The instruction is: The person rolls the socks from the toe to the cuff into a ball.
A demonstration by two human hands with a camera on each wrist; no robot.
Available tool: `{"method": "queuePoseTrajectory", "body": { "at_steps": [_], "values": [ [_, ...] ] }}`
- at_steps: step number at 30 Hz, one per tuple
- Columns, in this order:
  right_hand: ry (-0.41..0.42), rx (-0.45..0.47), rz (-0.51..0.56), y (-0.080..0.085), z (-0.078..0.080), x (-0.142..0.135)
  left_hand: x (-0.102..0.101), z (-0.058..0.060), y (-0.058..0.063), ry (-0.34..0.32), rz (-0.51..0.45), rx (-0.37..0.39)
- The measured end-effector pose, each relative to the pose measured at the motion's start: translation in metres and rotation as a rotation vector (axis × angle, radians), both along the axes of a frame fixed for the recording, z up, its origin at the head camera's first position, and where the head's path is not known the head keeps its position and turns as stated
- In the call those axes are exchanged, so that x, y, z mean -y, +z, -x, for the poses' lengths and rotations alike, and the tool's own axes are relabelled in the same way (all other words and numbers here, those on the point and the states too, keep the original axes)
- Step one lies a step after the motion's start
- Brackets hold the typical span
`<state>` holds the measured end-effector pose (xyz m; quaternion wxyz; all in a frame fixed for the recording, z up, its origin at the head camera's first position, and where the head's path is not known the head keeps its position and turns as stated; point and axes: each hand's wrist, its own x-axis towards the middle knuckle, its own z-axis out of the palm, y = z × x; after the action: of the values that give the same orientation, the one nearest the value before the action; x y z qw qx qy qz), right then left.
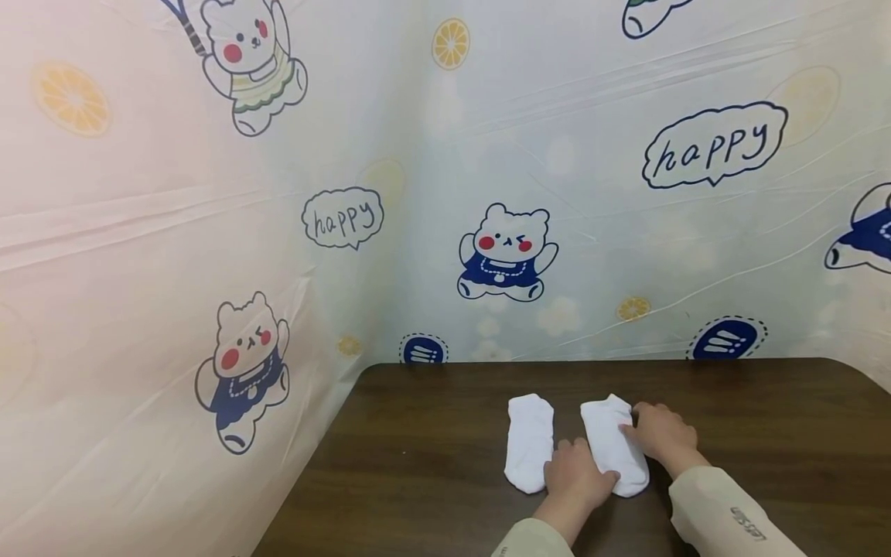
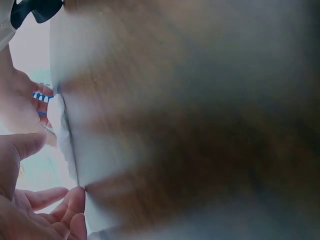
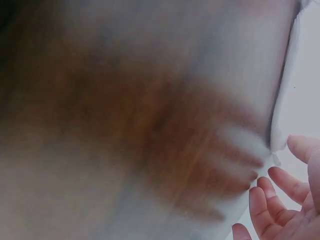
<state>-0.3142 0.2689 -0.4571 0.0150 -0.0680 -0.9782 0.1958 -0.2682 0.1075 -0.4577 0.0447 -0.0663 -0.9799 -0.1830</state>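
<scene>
Two white socks lie flat, side by side, on the brown table. My left hand (image 1: 578, 473) is between them, its fingertips close to the left sock (image 1: 529, 445) and its thumb at the lower part of the right sock (image 1: 614, 445). At the upper right edge of that right sock is my right hand (image 1: 663, 433), with the thumb on the fabric and the fingers on the table beside it. In the right wrist view the right hand (image 3: 285, 205) has its thumb and fingers apart. The left wrist view shows the left hand (image 2: 45, 205) with relaxed fingers.
The dark wooden table (image 1: 418, 464) ends at a back edge against a light curtain (image 1: 592, 232) printed with bears, oranges and words. The curtain also runs along the left side.
</scene>
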Motion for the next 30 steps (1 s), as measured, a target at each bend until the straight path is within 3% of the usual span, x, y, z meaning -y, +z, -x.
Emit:
{"method": "queuePoseTrajectory", "body": {
  "at_steps": [7,30],
  "values": [
    [0.007,0.007,-0.013,0.0019,0.0004,0.0019,-0.0012,0.002,-0.0027,0.001,0.085,-0.001],
    [0.009,0.002,0.061,0.0007,0.0026,-0.0009,-0.0018,0.0008,-0.004,-0.02,0.128,0.04]
  ]
}}
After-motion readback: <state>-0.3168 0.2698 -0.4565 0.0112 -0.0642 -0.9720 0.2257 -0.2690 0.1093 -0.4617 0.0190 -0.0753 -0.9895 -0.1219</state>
